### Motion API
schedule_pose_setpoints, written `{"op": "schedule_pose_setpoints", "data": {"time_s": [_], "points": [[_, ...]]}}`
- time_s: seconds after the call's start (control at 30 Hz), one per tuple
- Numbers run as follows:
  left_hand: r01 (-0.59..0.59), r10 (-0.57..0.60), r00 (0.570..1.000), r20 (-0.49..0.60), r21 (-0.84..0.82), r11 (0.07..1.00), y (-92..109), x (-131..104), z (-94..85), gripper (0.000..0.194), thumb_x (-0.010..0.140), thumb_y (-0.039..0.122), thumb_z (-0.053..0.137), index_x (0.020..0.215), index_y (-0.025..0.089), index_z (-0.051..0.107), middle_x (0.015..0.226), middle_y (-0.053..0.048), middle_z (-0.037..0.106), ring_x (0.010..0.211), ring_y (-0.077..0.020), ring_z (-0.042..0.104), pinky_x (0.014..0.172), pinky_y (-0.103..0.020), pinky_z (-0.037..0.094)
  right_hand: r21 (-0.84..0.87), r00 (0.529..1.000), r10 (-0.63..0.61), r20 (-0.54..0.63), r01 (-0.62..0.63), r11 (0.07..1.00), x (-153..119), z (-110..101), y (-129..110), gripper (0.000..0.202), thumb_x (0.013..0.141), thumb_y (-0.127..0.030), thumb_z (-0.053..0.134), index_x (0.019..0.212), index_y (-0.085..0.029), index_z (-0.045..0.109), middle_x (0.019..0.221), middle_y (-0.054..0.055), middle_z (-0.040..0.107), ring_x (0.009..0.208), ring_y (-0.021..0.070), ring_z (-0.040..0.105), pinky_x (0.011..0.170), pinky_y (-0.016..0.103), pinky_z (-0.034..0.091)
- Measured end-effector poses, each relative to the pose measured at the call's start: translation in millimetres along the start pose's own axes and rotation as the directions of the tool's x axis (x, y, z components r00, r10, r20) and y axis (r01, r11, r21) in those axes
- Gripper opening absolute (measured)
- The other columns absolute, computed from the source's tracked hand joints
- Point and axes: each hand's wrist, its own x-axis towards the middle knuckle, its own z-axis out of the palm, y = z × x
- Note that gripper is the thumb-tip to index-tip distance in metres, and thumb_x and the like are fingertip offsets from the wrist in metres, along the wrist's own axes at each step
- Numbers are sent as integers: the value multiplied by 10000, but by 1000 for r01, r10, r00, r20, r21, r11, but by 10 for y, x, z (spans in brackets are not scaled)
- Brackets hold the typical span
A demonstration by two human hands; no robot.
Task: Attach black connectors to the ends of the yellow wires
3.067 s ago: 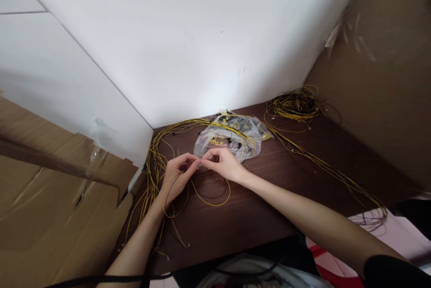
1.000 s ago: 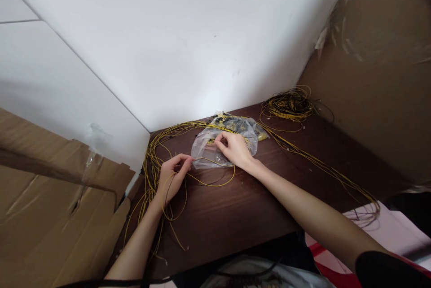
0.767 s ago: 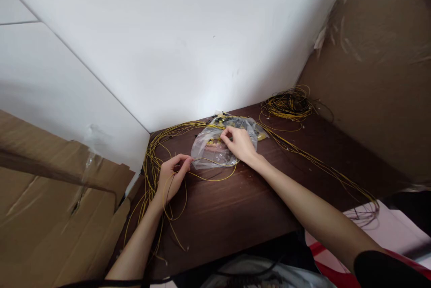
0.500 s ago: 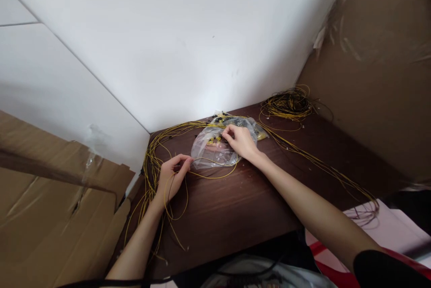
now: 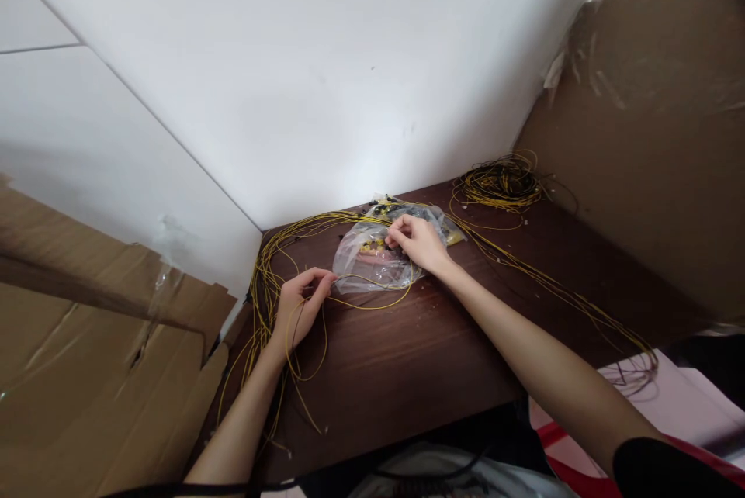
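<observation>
My left hand (image 5: 303,304) pinches a thin yellow wire (image 5: 372,307) between thumb and fingertips, just left of a clear plastic bag (image 5: 349,269). The wire loops across the table in front of the bag. Over the bag, my right hand (image 5: 417,240) has its fingers pressed together; whatever lies between them is too small to make out. Small yellow and black parts (image 5: 371,247) show in the bag beside those fingertips. Behind and left of my left hand runs a bundle of yellow and black wires (image 5: 261,269), some hanging toward the front edge.
A coiled heap of yellow and black wire (image 5: 499,184) lies at the back right of the brown table (image 5: 407,366). More wires (image 5: 559,286) trail to the right front. Cardboard stands left (image 5: 87,382) and right (image 5: 646,149), with a white wall (image 5: 349,79) behind.
The view has shifted slightly. Both hands keep nearly the same place and pinch, the right still over the bag.
</observation>
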Motion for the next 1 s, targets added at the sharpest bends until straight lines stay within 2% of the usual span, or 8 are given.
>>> {"op": "schedule_pose_setpoints", "data": {"time_s": [0.1, 0.23, 0.33, 0.43, 0.53, 0.63, 0.8, 1.0], "points": [[-3, 3, 1000, -9, -3, 1000, 0, 0, 4, 216, 800, 330, 538, 750, 144, 636, 621, 18, 572, 573, -89, 518, 530, -163, 406, 17, 1000, 23, 7, -23, 1000, 12, -13, 6, 104, 810, -243, 485, 752, -171, 533, 712, 24, 674, 619, 122, 619, 636, 245, 442], [9, -10, 1000, -16, -15, 1000, 2, -3, 8, 222, 798, 340, 540, 747, 145, 634, 611, 20, 565, 559, -88, 513, 520, -166, 401, -250, 994, -73, -79, 51, 967, -19, -9, -22, 110, 815, -241, 487, 753, -181, 555, 703, 24, 658, 622, 148, 591, 628, 256, 408], [30, -30, 999, -15, -27, 999, 13, -3, 6, 222, 796, 343, 543, 753, 146, 635, 610, 20, 565, 541, -82, 502, 500, -163, 390, -411, 994, -110, -23, 91, 907, -68, 20, -52, 114, 826, -246, 481, 785, -190, 572, 709, 30, 656, 619, 165, 578, 604, 260, 372], [43, -44, 999, -17, -45, 998, 27, -1, 3, 222, 795, 343, 543, 761, 145, 637, 617, 16, 572, 527, -77, 493, 477, -160, 377, -442, 990, -121, 69, 139, 886, -106, 45, -77, 130, 834, -260, 475, 806, -194, 583, 719, 36, 657, 643, 174, 582, 599, 260, 357], [54, -55, 998, -21, -49, 997, 35, 0, 4, 226, 792, 346, 546, 758, 142, 637, 610, 15, 569, 515, -75, 487, 458, -158, 366, -348, 985, -117, 124, 154, 925, -108, 52, -86, 141, 839, -265, 469, 791, -192, 579, 714, 30, 655, 629, 154, 574, 608, 255, 373], [61, -62, 998, -26, -44, 997, 36, 1, 8, 224, 791, 344, 550, 749, 141, 634, 615, 14, 570, 511, -71, 482, 452, -155, 359, -147, 982, -117, 150, 139, 979, -74, 46, -66, 134, 834, -261, 470, 773, -181, 558, 758, 32, 666, 648, 137, 583, 625, 252, 410], [54, -55, 998, -24, -41, 998, 39, 1, 7, 228, 794, 347, 546, 752, 141, 635, 618, 14, 571, 509, -70, 481, 458, -156, 363, 206, 980, -60, 188, 20, 978, -5, 28, -12, 119, 816, -280, 489, 787, -166, 504, 801, 54, 668, 597, 107, 597, 569, 232, 453], [48, -49, 998, -27, -41, 998, 33, 0, 5, 235, 793, 354, 545, 753, 141, 636, 606, 17, 568, 512, -74, 489, 470, -160, 372, 190, 991, -48, 129, 23, 982, -2, 29, 8, 117, 803, -284, 502, 779, -170, 518, 792, 56, 671, 656, 127, 619, 541, 227, 454]]}}
